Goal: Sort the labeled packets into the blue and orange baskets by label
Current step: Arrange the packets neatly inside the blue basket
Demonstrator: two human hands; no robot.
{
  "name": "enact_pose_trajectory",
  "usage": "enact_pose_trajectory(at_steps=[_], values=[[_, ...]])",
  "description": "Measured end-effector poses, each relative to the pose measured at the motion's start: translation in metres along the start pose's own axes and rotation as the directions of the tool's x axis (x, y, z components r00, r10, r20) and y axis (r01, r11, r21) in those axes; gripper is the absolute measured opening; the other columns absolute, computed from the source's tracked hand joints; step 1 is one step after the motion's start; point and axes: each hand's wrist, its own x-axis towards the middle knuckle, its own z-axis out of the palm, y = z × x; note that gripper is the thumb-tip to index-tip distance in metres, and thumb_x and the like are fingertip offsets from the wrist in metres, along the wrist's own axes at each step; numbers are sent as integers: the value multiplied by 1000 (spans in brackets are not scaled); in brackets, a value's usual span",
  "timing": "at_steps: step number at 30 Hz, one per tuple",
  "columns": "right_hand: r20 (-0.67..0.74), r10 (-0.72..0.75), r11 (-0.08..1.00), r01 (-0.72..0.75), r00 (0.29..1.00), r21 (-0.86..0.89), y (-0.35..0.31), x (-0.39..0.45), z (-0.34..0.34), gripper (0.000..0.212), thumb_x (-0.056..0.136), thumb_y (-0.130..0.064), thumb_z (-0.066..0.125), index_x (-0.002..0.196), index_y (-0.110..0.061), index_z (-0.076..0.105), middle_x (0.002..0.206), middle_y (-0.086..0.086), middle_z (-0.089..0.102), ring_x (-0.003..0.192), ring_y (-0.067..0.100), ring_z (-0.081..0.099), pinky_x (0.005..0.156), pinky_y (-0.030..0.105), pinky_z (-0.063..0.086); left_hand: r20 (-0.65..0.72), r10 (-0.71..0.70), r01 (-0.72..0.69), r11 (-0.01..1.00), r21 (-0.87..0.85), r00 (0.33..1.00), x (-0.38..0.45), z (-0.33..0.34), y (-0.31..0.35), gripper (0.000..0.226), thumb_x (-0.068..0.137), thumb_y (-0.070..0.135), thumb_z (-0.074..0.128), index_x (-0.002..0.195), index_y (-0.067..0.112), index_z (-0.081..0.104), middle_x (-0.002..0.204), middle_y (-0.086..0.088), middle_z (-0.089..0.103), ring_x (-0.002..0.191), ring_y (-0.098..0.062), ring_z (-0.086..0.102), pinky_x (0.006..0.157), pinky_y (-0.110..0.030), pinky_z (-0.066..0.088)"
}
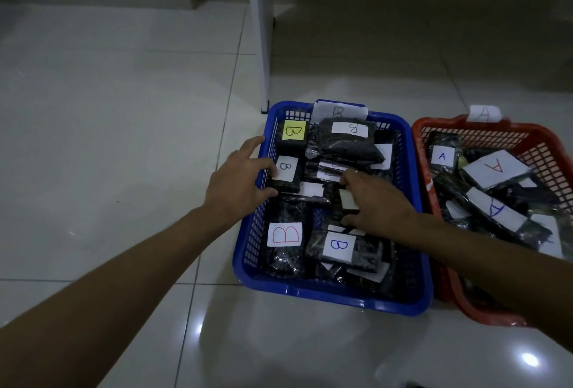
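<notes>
Both hands reached into the blue plastic mesh basket (412, 217) on the tiled floor. The left hand (235, 183) pinched a dark packet with a white B label (285, 172) at the basket's left wall; the right hand (375, 201) curled round another dark packet (347, 201) mid-basket. The slick wrappers might slip, or a packet could land in the adjoining orange plastic basket (545, 152) of A packets.

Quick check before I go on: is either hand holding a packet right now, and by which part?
The left hand grips a B packet by its left edge, over the blue basket wall. Whether the right hand holds anything cannot be told.
</notes>
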Motion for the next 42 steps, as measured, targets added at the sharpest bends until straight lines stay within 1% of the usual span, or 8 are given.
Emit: enact_pose_trajectory(at_steps=[4, 7, 13, 19, 26, 33, 38, 42], values=[[34, -40, 995, 42, 999, -85, -2, 1, -9, 70, 76, -57, 74, 132, -26, 46, 129, 2, 51, 115, 24, 47, 94, 40, 46, 123, -93, 93, 996, 9, 988, 5, -2, 6, 40, 71, 37, 83, 108, 33, 68, 161, 7, 3, 137, -24, 30, 97, -43, 45], [19, -66, 985, 68, 998, -158, -4, -3, -5, 61, 83, -49, 69, 133, -27, 44, 132, 2, 52, 117, 24, 44, 94, 40, 44, 141, -111, 108, 994, 32, 984, 5, -1, 9, 44, 73, 36, 81, 114, 33, 66, 162, 6, -2, 137, -26, 30, 99, -43, 45], [36, -74, 991, 78, 997, -113, 9, -3, -19, 67, 76, -43, 74, 128, -22, 38, 113, 2, 56, 108, 23, 45, 83, 36, 41, 125, -104, 102, 994, 27, 987, 3, 0, 7, 41, 75, 36, 80, 113, 32, 65, 161, 3, 2, 136, -28, 33, 99, -44, 47], [-35, -88, 991, 84, 996, -100, 6, 0, -5, 59, 77, -45, 80, 120, -22, 46, 120, 2, 52, 106, 22, 54, 83, 38, 51, 101, -44, 44, 999, 0, 994, 2, 3, 4, 42, 79, 34, 77, 117, 28, 60, 158, 0, 12, 132, -29, 39, 95, -46, 50], [-101, -170, 985, 172, 980, 9, 6, 0, -2, 63, 81, -42, 77, 132, -22, 46, 126, -2, 45, 107, 18, 53, 86, 39, 53, 121, -34, 42, 997, -63, 992, 1, 7, 4, 35, 80, 38, 75, 112, 25, 68, 157, 2, 13, 131, -26, 38, 100, -43, 47], [-132, -204, 973, 216, 970, 79, -5, 12, 0, 31, 90, -34, 70, 119, -22, 68, 116, -2, 63, 104, 18, 60, 89, 38, 51, 198, -81, 155, 907, -392, 977, -13, 11, 9, 81, 72, 18, 83, 128, 32, 26, 130, -3, 52, 101, -21, 60, 87, -45, 55], [-156, -140, 964, 170, 978, 205, -7, 12, 2, 31, 83, -32, 78, 106, -24, 58, 96, -10, 64, 78, 10, 61, 75, 36, 54, 241, -92, 187, 893, -408, 966, -14, 2, 6, 102, 74, 12, 81, 143, 33, 9, 128, -5, 57, 93, -21, 65, 83, -46, 57], [-111, -124, 983, 137, 986, 119, -2, 16, -7, 45, 75, -43, 82, 106, -26, 55, 103, -11, 61, 90, 9, 57, 74, 31, 50, 222, -100, 177, 916, -360, 970, -12, 3, 8, 108, 70, 18, 84, 143, 37, 7, 133, -7, 54, 99, -24, 63, 85, -50, 55]])
